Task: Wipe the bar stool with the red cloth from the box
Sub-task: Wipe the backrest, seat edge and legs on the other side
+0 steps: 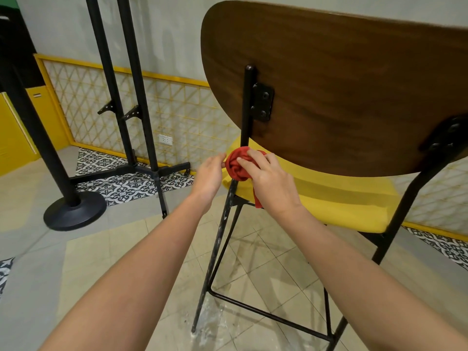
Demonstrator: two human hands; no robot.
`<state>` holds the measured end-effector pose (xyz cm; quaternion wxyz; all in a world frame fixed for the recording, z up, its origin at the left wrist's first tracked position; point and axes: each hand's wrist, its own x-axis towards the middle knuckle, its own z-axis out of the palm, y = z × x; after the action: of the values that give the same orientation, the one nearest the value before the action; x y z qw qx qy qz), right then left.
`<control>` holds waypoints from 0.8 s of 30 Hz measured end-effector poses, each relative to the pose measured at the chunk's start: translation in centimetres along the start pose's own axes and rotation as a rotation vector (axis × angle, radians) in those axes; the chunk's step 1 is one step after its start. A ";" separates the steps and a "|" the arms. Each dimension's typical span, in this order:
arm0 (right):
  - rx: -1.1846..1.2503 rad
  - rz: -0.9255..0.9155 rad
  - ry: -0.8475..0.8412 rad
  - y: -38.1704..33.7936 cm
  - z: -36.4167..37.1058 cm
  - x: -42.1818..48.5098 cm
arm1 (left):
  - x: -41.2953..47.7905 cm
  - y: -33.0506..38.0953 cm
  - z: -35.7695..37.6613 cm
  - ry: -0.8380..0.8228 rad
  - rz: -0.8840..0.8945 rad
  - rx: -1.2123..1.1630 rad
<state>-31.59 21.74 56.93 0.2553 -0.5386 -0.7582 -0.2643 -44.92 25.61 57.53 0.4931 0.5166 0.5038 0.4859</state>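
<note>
A: Where is the red cloth [238,165] sitting?
B: You're bunching it in your right hand [268,183] against the black upright [247,122] of the bar stool [329,79] — your left hand [210,173] is lying open alongside, so be pressing firmly while sliding down

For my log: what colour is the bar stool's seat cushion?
Yellow; the seat cushion shows best in the head view.

Black round-based pole [43,148] stands left of 2 black posts [136,72].
</note>
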 end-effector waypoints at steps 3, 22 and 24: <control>0.175 0.230 0.034 -0.2 0.4 -0.3 | 0.5 0.0 -0.2 0.001 -0.038 -0.030; 0.466 0.446 -0.257 -1.1 -0.1 -1.2 | 0.7 -0.7 -0.4 -0.032 -0.043 -0.027; 0.466 0.408 -0.129 -1.6 -1.1 -0.7 | 0.6 -0.7 -0.5 -0.025 -0.038 -0.021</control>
<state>-32.78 20.06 57.08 0.3709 -0.6223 -0.6893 0.0079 -45.43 26.24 56.82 0.5140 0.5079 0.5021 0.4752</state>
